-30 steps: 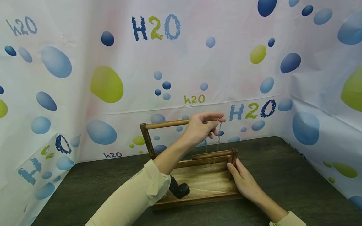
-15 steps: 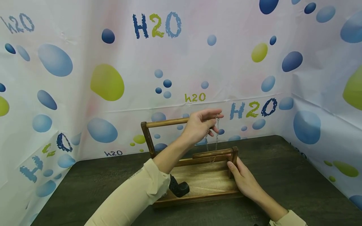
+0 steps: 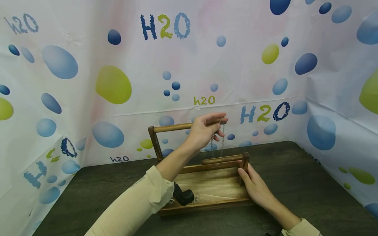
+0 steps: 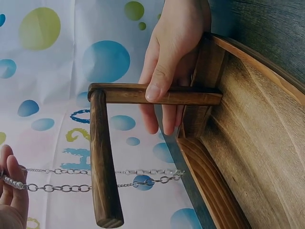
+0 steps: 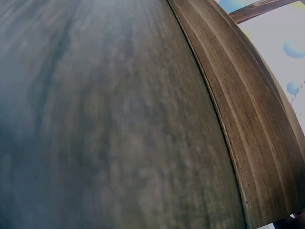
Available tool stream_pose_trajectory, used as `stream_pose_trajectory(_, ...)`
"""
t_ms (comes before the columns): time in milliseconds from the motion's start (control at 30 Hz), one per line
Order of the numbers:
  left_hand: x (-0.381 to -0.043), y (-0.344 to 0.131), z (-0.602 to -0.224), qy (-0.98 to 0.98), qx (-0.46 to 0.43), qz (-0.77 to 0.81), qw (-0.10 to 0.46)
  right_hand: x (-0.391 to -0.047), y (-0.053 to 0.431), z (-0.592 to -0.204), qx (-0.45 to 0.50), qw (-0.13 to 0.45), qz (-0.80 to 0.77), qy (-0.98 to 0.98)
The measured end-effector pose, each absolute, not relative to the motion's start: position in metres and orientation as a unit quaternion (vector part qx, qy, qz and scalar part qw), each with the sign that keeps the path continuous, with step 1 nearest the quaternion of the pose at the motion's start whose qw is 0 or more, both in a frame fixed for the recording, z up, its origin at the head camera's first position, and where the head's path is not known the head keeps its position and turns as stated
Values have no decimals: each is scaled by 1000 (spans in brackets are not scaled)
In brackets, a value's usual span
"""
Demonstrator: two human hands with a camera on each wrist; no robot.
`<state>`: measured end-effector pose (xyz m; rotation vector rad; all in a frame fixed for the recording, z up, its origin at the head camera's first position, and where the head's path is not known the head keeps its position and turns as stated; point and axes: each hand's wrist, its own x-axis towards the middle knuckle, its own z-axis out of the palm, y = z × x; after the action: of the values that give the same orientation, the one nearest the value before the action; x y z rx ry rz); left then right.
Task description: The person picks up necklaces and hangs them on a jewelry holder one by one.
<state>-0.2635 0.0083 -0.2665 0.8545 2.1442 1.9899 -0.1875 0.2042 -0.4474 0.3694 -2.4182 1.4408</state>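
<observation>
Reaching over a wooden stand (image 3: 215,183), the left hand (image 3: 204,130) holds up a silver chain (image 4: 59,188) as the right hand (image 3: 254,186) grips a post (image 4: 198,98).

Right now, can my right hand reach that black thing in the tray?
Probably yes, if your right hand lets go of the post: nothing visible blocks the tray between, though your left sleeve partly covers the black thing in the head view.

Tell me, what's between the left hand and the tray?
A chain hangs from the left hand towards the tray, passing behind a bar; the left wrist view shows this.
</observation>
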Motion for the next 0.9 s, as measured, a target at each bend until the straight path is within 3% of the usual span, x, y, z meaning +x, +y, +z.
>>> stream_pose_trajectory(900,-268,26,-252,697,284,654,82,-184,205,-436,122,124,510,-842)
